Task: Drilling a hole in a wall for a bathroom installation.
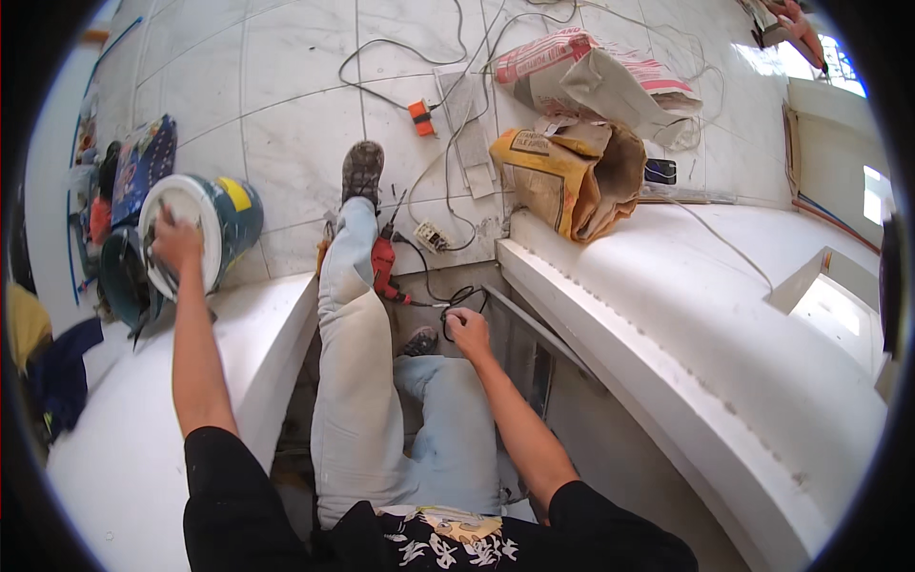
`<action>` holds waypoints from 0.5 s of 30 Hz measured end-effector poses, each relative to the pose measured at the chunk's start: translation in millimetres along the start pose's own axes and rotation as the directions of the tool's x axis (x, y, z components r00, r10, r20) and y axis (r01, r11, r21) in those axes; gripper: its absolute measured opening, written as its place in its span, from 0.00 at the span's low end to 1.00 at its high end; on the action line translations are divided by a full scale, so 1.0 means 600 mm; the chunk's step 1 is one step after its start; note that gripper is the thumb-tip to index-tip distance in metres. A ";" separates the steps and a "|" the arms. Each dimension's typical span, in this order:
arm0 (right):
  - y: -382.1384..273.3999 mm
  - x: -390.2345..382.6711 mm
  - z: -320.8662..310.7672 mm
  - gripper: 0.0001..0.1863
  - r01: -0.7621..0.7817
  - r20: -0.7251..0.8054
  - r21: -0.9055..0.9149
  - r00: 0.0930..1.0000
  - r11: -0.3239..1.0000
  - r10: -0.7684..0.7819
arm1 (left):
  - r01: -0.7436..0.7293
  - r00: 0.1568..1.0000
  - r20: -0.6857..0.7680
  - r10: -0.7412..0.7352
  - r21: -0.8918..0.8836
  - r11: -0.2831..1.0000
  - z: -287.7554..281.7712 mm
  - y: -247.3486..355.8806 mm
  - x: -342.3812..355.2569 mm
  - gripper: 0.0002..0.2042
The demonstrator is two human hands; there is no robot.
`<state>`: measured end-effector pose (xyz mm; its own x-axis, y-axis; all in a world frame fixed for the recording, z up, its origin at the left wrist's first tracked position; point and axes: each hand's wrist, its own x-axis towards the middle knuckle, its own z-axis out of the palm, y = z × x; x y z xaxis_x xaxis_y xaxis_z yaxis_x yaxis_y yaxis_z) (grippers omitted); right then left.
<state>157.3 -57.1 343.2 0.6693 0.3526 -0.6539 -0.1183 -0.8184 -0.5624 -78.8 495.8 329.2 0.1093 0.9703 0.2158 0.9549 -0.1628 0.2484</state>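
Note:
My left hand (178, 244) reaches to the white round top of a teal bucket (246, 224). Its fingers are curled and slightly blurred around something greyish that I cannot make out. Between my legs, my right hand (468, 334) is closed on a loop of black power cord (459, 297). This cord runs up toward a red power drill (384, 265), which lies by my left leg with its long bit pointing away from me. A white power strip (432, 236) lies on the tiles just beyond the drill.
Low white walls (610, 315) flank my legs. Beyond them, an open brown paper sack (534, 176) and a red-and-white sack (543, 62) lie on the tiled floor. Loose cables run near an orange box (420, 117). A dark phone (660, 172) lies at right. Another person's hand (793, 19) shows top right.

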 end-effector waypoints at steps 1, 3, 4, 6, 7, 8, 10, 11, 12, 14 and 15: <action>-0.017 0.011 0.025 0.14 -0.048 0.036 0.012 0.998 0.999 0.048 | -0.168 0.986 0.039 0.164 0.182 0.969 -0.052 -0.108 0.081 0.24; -0.010 0.092 0.032 0.14 -0.048 0.025 -0.043 0.999 0.998 0.049 | 0.042 0.994 0.077 -0.075 0.365 0.930 -0.065 -0.176 0.125 0.25; 0.050 0.088 -0.004 0.13 -0.091 0.006 -0.197 0.996 0.976 0.094 | 0.224 0.921 0.197 -0.335 0.437 0.871 -0.021 -0.125 0.047 0.26; 0.071 0.139 -0.010 0.13 -0.160 0.018 -0.288 0.985 0.944 0.172 | 0.241 0.861 0.304 -0.408 0.464 0.852 -0.039 -0.110 0.038 0.25; 0.088 0.186 -0.030 0.12 -0.203 0.011 -0.352 0.975 0.914 0.221 | 0.247 0.862 0.300 -0.410 0.457 0.854 -0.025 -0.091 0.025 0.25; 0.100 0.208 -0.038 0.12 -0.255 0.011 -0.414 0.959 0.874 0.284 | 0.223 0.857 0.321 -0.402 0.472 0.853 -0.016 -0.072 0.020 0.25; 0.068 0.253 -0.009 0.12 -0.269 -0.009 -0.345 0.959 0.899 0.283 | 0.099 0.979 0.133 -0.157 0.367 0.925 -0.011 -0.033 0.022 0.21; 0.050 0.263 0.006 0.12 -0.263 -0.045 -0.283 0.964 0.922 0.261 | 0.101 0.969 0.209 -0.132 0.154 0.983 0.003 0.002 0.022 0.20; 0.036 0.265 0.017 0.12 -0.274 -0.044 -0.281 0.961 0.920 0.273 | 0.124 0.954 0.285 -0.098 -0.074 0.990 0.038 0.060 0.008 0.19; -0.008 0.264 0.049 0.13 -0.262 -0.014 -0.103 0.965 0.960 0.262 | 0.234 0.741 0.672 0.015 -0.280 0.931 0.123 0.228 -0.033 0.16; -0.050 0.254 0.080 0.12 -0.287 0.072 -0.023 0.955 0.958 0.288 | 0.277 0.577 0.813 0.083 -0.290 0.916 0.175 0.282 -0.045 0.15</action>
<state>227.4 43.0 235.9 0.5521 0.1341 -0.8229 -0.2886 -0.8953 -0.3395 108.7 460.8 266.4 0.3669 0.6916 -0.6221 0.8248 0.0674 0.5614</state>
